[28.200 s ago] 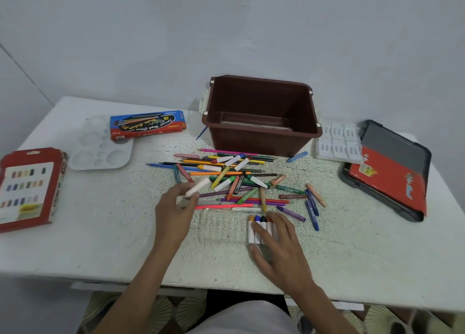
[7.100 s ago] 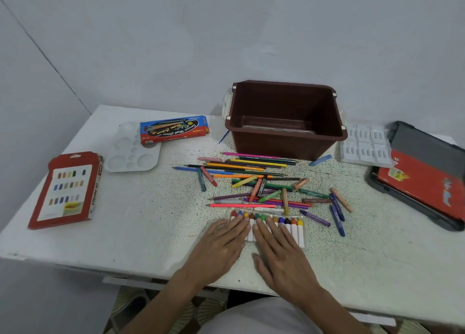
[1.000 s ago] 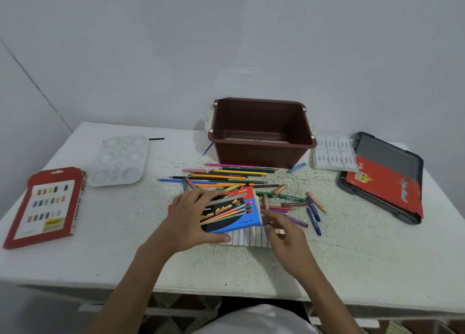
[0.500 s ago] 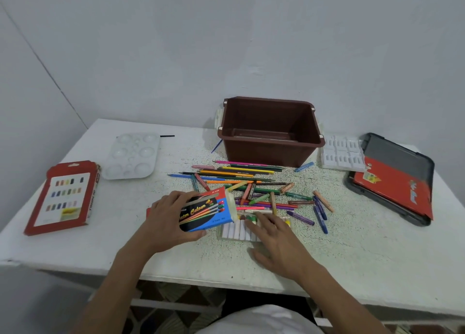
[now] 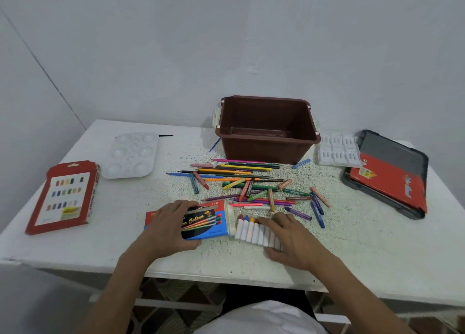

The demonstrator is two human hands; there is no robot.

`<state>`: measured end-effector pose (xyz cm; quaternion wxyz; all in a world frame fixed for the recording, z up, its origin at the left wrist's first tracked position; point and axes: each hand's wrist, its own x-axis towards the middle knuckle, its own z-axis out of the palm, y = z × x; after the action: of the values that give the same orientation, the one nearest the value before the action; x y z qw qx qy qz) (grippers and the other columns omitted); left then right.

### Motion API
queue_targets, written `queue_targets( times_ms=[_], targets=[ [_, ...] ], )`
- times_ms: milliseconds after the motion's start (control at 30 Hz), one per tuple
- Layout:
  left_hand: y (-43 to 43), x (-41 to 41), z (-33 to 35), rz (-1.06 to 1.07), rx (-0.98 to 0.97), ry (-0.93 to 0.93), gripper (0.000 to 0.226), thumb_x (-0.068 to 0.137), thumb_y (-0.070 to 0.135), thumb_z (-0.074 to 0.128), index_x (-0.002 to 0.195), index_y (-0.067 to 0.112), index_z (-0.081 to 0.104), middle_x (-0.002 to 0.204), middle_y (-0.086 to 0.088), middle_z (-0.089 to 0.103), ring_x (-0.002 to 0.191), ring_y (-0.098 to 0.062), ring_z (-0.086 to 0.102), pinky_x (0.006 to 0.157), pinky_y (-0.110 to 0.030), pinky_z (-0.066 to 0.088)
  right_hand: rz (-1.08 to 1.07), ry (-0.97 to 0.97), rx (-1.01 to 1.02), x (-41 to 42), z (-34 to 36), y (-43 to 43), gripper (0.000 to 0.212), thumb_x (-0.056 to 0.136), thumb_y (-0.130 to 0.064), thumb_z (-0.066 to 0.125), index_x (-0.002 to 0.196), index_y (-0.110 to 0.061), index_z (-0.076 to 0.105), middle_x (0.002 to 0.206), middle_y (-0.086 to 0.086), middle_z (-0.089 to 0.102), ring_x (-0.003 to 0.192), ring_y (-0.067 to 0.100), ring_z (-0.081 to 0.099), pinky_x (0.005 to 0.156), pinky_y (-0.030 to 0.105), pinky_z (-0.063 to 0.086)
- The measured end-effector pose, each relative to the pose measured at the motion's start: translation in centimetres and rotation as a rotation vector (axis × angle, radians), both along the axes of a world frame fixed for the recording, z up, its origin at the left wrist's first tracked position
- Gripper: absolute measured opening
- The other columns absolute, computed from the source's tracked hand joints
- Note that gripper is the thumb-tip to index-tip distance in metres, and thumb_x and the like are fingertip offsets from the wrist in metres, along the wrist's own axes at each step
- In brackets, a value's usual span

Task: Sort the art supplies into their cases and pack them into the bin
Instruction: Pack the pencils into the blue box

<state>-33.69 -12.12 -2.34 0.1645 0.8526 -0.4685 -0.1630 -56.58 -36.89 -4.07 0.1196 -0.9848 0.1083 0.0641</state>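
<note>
A white table (image 5: 364,253) with a speckled top is standing against a plain pale wall. A brown plastic bin (image 5: 268,152) is sitting at the far centre of it and is serving here as the reference.

In front of the bin, at the near edge, the left hand (image 5: 169,229) is grasping a red-and-blue crayon box (image 5: 207,221). Its fingers are curling over the far edge and its thumb is hooking under the near edge. The box is lying flat, printed face up, with its open end facing right.

Just right of that box, also in front of the bin, a clear tray of crayons (image 5: 250,230) is lying with its left end touching the open end. The crayons are lying side by side, white-wrapped, with their coloured tips (red, blue, yellow) pointing toward the bin. The right hand (image 5: 292,241) is resting on the tray, not clenched, with its fingers extending flat across the crayons and its thumb lying against the near edge.

Between the bin and the tray, loose coloured pencils and crayons (image 5: 241,182) are lying scattered.

Left of the bin, a white paint palette (image 5: 132,155) is lying flat, with a red pastel box (image 5: 66,197) farther left. Right of the bin, a white insert tray (image 5: 337,149) is lying beside a dark case (image 5: 392,152) with a red sleeve.
</note>
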Motion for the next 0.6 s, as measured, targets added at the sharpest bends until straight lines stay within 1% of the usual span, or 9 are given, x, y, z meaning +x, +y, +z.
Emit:
queue_targets(
  times_ms=[100, 133, 233, 300, 367, 500, 533, 600],
  targets=[
    [-0.1, -0.2, -0.2, -0.022, 0.051, 0.000, 0.103, 0.054, 0.081, 0.050, 0.142, 0.032, 0.033, 0.136, 0.011, 0.046, 0.115, -0.004, 0.043, 0.102, -0.027, 0.039, 0.026, 0.028, 0.007, -0.7, 0.1, -0.8, 0.073, 0.088, -0.055, 0.047, 0.153, -0.036, 0.018, 0.152, 0.002, 0.031, 0.130, 0.024, 0.038, 0.104, 0.040, 0.040],
    [-0.1, -0.3, -0.3, -0.026, 0.067, -0.003, 0.104, 0.054, 0.081, 0.050, 0.143, 0.031, 0.032, 0.137, 0.011, 0.045, 0.116, -0.004, 0.042, 0.102, -0.026, 0.038, 0.035, 0.035, 0.003, -0.8, 0.0, -0.9, 0.073, 0.089, -0.057, 0.046, 0.153, -0.037, 0.017, 0.155, 0.000, 0.029, 0.131, 0.023, 0.036, 0.105, 0.040, 0.038],
    [-0.4, -0.6, -0.7, -0.041, 0.109, -0.022, 0.105, 0.059, 0.078, 0.054, 0.148, 0.032, 0.026, 0.143, 0.009, 0.042, 0.124, -0.009, 0.041, 0.107, -0.030, 0.035, 0.028, 0.025, -0.007, -0.9, -0.4, -1.2, 0.073, 0.090, -0.065, 0.045, 0.153, -0.036, 0.020, 0.150, -0.005, 0.037, 0.125, 0.018, 0.038, 0.103, 0.035, 0.039],
    [-0.6, -0.8, -1.0, -0.053, 0.132, -0.038, 0.102, 0.066, 0.071, 0.063, 0.150, 0.032, 0.022, 0.147, 0.007, 0.039, 0.130, -0.013, 0.038, 0.112, -0.035, 0.031, 0.016, 0.005, -0.001, -0.9, -0.5, -1.3, 0.071, 0.089, -0.064, 0.047, 0.151, -0.034, 0.026, 0.145, -0.006, 0.042, 0.120, 0.017, 0.040, 0.100, 0.034, 0.040],
    [-0.8, -1.0, -1.2, -0.056, 0.144, -0.056, 0.098, 0.071, 0.064, 0.069, 0.151, 0.032, 0.022, 0.149, 0.006, 0.036, 0.133, -0.015, 0.035, 0.114, -0.036, 0.026, 0.004, -0.006, 0.014, -1.1, -0.3, -1.5, 0.069, 0.089, -0.062, 0.049, 0.150, -0.034, 0.029, 0.141, -0.007, 0.045, 0.117, 0.017, 0.041, 0.098, 0.033, 0.040],
    [-1.3, -1.4, -1.3, -0.068, 0.177, -0.068, 0.095, 0.074, 0.061, 0.069, 0.151, 0.032, 0.021, 0.150, 0.006, 0.033, 0.136, -0.015, 0.031, 0.116, -0.036, 0.021, -0.015, -0.033, 0.043, -1.5, 0.3, -2.1, 0.069, 0.088, -0.064, 0.049, 0.148, -0.036, 0.031, 0.137, -0.008, 0.047, 0.119, 0.016, 0.040, 0.099, 0.033, 0.039],
    [-1.5, -1.4, -1.3, -0.073, 0.183, -0.070, 0.095, 0.074, 0.061, 0.069, 0.151, 0.032, 0.020, 0.150, 0.006, 0.032, 0.137, -0.015, 0.030, 0.117, -0.036, 0.021, -0.014, -0.047, 0.042, -1.6, 0.5, -2.2, 0.069, 0.088, -0.065, 0.049, 0.148, -0.036, 0.032, 0.137, -0.008, 0.047, 0.119, 0.015, 0.040, 0.099, 0.030, 0.038],
    [-2.0, -1.6, -1.4, -0.079, 0.190, -0.067, 0.095, 0.075, 0.060, 0.070, 0.151, 0.031, 0.020, 0.151, 0.005, 0.031, 0.138, -0.016, 0.029, 0.117, -0.037, 0.019, -0.020, -0.070, 0.039, -1.8, 0.9, -2.4, 0.069, 0.088, -0.066, 0.050, 0.148, -0.037, 0.032, 0.136, -0.010, 0.046, 0.116, 0.012, 0.038, 0.095, 0.026, 0.036]
  ],
)
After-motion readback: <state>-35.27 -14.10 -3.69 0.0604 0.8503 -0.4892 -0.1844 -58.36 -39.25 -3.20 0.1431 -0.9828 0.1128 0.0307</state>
